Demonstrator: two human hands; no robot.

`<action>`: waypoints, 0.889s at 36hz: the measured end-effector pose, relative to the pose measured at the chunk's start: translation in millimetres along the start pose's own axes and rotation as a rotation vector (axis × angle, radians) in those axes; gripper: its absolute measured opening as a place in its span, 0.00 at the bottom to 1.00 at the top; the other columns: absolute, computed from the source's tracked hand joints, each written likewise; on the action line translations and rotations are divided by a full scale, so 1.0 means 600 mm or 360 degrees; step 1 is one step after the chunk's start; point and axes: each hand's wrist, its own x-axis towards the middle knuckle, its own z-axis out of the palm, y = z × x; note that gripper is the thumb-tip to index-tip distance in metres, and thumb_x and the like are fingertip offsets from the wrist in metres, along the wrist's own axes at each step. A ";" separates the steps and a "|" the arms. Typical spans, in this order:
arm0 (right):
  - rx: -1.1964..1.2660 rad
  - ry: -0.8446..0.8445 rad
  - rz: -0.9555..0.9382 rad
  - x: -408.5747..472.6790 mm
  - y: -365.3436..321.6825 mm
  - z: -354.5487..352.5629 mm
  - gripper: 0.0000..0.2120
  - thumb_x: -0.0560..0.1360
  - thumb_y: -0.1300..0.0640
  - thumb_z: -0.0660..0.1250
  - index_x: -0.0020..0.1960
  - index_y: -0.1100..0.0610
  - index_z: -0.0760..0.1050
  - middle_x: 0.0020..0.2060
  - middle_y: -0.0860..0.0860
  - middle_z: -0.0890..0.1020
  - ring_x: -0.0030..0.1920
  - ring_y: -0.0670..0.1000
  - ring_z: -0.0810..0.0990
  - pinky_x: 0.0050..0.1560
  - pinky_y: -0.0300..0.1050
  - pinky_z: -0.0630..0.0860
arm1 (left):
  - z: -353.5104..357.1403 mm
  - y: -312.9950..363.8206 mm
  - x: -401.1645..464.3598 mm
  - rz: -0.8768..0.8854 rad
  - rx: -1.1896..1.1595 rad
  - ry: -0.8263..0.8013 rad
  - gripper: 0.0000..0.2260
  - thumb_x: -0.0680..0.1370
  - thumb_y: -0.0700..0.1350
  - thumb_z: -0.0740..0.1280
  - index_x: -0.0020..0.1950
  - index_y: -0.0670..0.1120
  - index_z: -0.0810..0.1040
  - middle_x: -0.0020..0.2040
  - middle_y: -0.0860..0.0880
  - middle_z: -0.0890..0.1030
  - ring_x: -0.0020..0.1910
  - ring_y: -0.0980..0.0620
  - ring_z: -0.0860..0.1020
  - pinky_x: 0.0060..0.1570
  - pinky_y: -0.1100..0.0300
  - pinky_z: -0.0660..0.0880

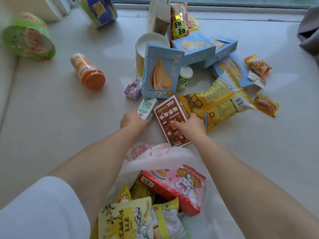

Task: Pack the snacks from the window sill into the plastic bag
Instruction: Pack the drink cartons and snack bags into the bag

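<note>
A translucent white plastic bag (155, 163) lies open at the bottom centre, holding a red and pink box (174, 187) and several yellow packets. My left hand (133, 120) grips a small white milk carton (146, 107) on the sill. My right hand (189, 125) holds a brown snack box (168, 116) by its right edge, just beyond the bag's mouth. Behind them a pile of snacks covers the window sill (51, 118): an upright blue biscuit box (160, 73), more blue boxes (198, 49) and a large yellow bag (219, 104).
An orange-capped canister (88, 71) lies on its side to the left. A green noodle bowl (27, 37) and a blue bowl (100, 11) sit at the far left. Small orange packets (259, 66) lie at the right. A grey cloth (309, 31) is at the right edge.
</note>
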 end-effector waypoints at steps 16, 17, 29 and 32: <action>0.0800 0.0501 -0.0498 -0.173 0.015 -0.117 0.17 0.70 0.47 0.73 0.52 0.53 0.72 0.44 0.46 0.79 0.46 0.49 0.80 0.45 0.44 0.78 | -0.136 -0.038 -0.162 0.0551 -0.1091 0.0066 0.14 0.72 0.45 0.73 0.54 0.50 0.74 0.53 0.50 0.79 0.49 0.51 0.78 0.47 0.60 0.76; 0.0878 0.0502 -0.0506 -0.188 0.022 -0.123 0.16 0.70 0.48 0.73 0.53 0.53 0.72 0.45 0.46 0.80 0.46 0.49 0.81 0.45 0.43 0.78 | -0.145 -0.047 -0.183 0.0619 -0.1109 0.0038 0.13 0.72 0.44 0.73 0.54 0.50 0.74 0.52 0.51 0.80 0.48 0.52 0.79 0.46 0.61 0.76; 0.0974 0.0457 -0.0635 -0.312 0.084 -0.090 0.16 0.70 0.55 0.73 0.52 0.56 0.70 0.41 0.44 0.78 0.41 0.44 0.79 0.38 0.38 0.73 | -0.113 -0.169 -0.344 0.0985 0.0488 0.0031 0.17 0.74 0.54 0.68 0.60 0.50 0.71 0.53 0.53 0.76 0.47 0.52 0.74 0.42 0.60 0.71; 0.0859 0.0444 -0.0730 -0.332 0.083 -0.062 0.16 0.70 0.56 0.74 0.50 0.55 0.68 0.40 0.42 0.78 0.41 0.44 0.78 0.40 0.41 0.75 | -0.070 -0.185 -0.354 0.0954 0.0908 -0.0112 0.22 0.76 0.57 0.64 0.66 0.49 0.66 0.59 0.50 0.75 0.54 0.48 0.75 0.48 0.55 0.73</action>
